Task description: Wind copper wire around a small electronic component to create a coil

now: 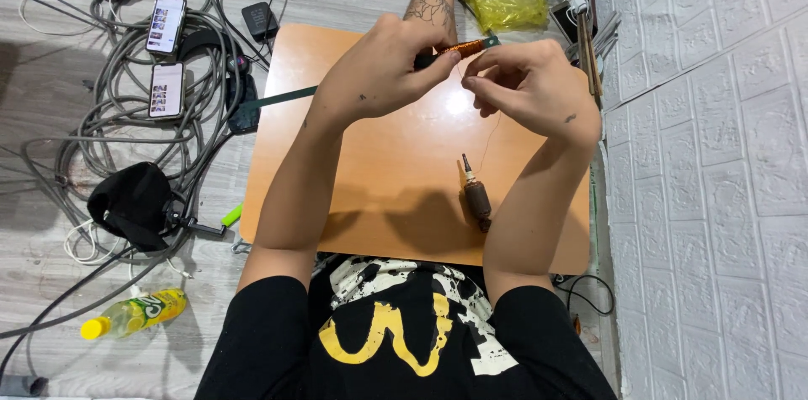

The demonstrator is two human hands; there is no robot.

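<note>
Below my wrists lies the brown wire spool [476,196]; left hand [383,72] grips the green rod with copper-wire coil [461,49], right hand [530,84] pinches the thin wire [491,135] beside it — I judge steady tension and tight adjacent turns matter.

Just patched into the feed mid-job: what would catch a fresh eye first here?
At the centre, over the small orange table, the left hand grips a thin dark rod wound with a copper wire coil, while the right hand pinches the fine wire beside it. A brown wire spool lies on the table below. On the floor to the left sprawls a tangle of grey cables around two lit phones.
</note>
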